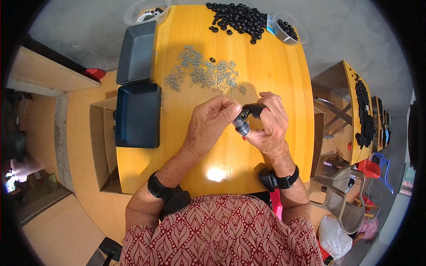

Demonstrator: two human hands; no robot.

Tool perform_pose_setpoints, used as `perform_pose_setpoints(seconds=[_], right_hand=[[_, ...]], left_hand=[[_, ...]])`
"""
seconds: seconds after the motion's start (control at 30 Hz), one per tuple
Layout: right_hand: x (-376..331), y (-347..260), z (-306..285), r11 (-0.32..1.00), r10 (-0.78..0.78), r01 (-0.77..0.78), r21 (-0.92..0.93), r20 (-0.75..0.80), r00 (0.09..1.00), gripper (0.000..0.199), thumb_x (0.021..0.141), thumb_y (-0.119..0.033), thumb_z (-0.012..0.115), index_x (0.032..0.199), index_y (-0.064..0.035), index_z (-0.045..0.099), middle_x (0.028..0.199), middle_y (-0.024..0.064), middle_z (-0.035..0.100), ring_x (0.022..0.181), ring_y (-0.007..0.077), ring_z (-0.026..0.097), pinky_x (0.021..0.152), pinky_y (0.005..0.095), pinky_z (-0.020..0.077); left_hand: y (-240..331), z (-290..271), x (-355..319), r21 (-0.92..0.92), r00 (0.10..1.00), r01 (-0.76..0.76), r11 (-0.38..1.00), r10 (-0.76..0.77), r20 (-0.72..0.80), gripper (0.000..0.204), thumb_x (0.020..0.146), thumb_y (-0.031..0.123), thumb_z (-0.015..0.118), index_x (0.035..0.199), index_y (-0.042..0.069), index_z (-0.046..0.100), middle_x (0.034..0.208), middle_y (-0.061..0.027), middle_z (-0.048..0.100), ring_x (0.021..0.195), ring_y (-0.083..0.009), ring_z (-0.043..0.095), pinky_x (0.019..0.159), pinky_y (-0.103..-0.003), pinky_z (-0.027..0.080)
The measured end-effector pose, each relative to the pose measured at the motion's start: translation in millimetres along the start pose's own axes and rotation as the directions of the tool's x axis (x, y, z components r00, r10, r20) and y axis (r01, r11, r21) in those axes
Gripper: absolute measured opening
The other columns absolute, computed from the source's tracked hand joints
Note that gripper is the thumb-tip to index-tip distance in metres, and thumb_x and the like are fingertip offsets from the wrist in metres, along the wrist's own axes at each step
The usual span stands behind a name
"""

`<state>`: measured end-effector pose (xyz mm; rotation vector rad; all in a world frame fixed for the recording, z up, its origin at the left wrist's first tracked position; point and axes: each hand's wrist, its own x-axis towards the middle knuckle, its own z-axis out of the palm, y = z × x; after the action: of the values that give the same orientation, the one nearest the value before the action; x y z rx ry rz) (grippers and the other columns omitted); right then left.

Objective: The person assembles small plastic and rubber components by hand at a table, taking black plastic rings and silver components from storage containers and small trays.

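Note:
Above the middle of the yellow table, my right hand (pixel 274 126) grips a small black-and-silver cylindrical piece (pixel 242 127) between thumb and curled fingers. Something black (pixel 254 109) lies along its index finger; whether this is a finger cover or part of the piece is unclear. My left hand (pixel 212 119) meets the piece's upper end with thumb and index finger pinched together. What lies in that pinch, if anything, is hidden. Just beyond both hands, many tiny silver metal pieces (pixel 204 71) are scattered, with one small dark piece (pixel 212 59) among them.
Two dark rectangular bins (pixel 138 116) stand along the table's left side. A heap of round black knob-like parts (pixel 239 20) lies at the far edge, beside a clear tub (pixel 290 31) of similar parts. Another clear tub (pixel 146 12) is at far left. A chair (pixel 341 199) stands at right.

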<state>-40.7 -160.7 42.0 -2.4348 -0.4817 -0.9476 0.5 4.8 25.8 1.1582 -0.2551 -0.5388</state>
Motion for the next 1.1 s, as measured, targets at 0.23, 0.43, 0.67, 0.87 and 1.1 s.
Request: perform_pose_setpoints(seconds=[0.23,0.43,0.67,0.87,1.1], right_hand=[[1,4,-11,0.999,-0.032,0.033,-0.022,0.048,0.998,0.028,0.061,-0.009,0.081,0.073,-0.0015,0.057,0.072,0.0110,0.054,0.069,0.0276,0.056,0.075,0.0434,0.0526],[6,2,-23,0.999,-0.022,0.021,0.032,0.036,0.999,0.032,0.058,-0.011,0.082,0.068,-0.0003,0.054,0.072,0.0104,0.049,0.073,0.0310,0.055,0.074,0.0425,0.0504],[7,0,-43,0.994,-0.053,0.047,0.103,0.052,0.997,0.030,0.057,-0.008,0.081,0.068,-0.0008,0.054,0.070,0.0101,0.046,0.074,0.0315,0.056,0.072,0.0418,0.0502],[3,1,-61,0.997,-0.052,0.052,0.055,0.014,0.999,0.030,0.059,-0.008,0.081,0.070,-0.0009,0.055,0.070,0.0101,0.051,0.072,0.0304,0.057,0.070,0.0411,0.0514],[-5,1,-77,0.999,0.035,-0.036,-0.026,-0.065,0.997,0.029,0.057,-0.005,0.080,0.067,-0.0009,0.053,0.071,0.0112,0.052,0.074,0.0316,0.057,0.066,0.0394,0.0487]], left_hand=[[11,-2,0,0.058,0.984,0.106,0.993,-0.113,0.139,0.020,0.091,0.016,0.066,0.099,-0.002,0.065,0.086,0.0009,0.062,0.082,-0.0052,0.054,0.074,-0.022,0.045],[11,9,-8,0.098,0.997,-0.013,0.995,0.006,0.076,0.016,0.088,0.008,0.067,0.100,-0.003,0.065,0.088,-0.0019,0.066,0.087,-0.0079,0.060,0.081,-0.023,0.048],[9,23,-12,0.139,0.994,-0.080,0.987,0.068,0.087,0.017,0.087,0.008,0.068,0.101,-0.002,0.066,0.089,-0.0027,0.066,0.088,-0.0092,0.061,0.082,-0.025,0.049],[19,42,-13,0.013,0.993,0.008,1.000,-0.010,0.117,0.016,0.090,0.007,0.066,0.102,-0.003,0.065,0.090,0.0002,0.064,0.087,-0.0066,0.058,0.079,-0.024,0.049],[24,60,-3,0.018,0.970,0.019,1.000,-0.023,0.243,0.018,0.093,0.012,0.062,0.104,-0.002,0.066,0.090,0.0006,0.063,0.086,-0.0058,0.056,0.081,-0.023,0.046]])
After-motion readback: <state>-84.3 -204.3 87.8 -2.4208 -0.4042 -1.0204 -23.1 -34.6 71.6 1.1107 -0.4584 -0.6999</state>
